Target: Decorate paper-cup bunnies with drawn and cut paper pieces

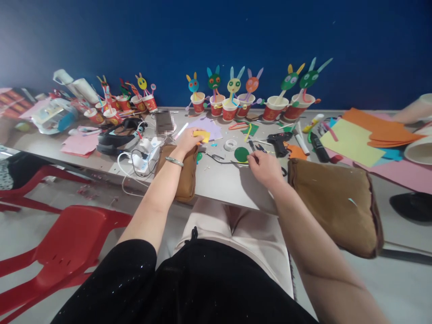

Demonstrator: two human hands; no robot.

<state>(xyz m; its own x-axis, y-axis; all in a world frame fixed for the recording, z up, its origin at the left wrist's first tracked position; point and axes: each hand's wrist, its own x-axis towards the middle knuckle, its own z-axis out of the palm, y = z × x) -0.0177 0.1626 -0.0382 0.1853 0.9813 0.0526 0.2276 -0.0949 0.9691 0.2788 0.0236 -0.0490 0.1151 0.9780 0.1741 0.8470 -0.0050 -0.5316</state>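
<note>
Yellow paper (204,136), small, round green disc (240,154)

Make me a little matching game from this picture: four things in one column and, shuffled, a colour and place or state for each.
Things
1. Small flat piece
2. Round disc
3. Glue gun
4. Power strip

Descriptions
A. Black, lying beside orange paper
B. Yellow, held in the left hand
C. White, with plugs in it
D. Green, at the right hand

Right pairs: 1-B; 2-D; 3-A; 4-C
</note>
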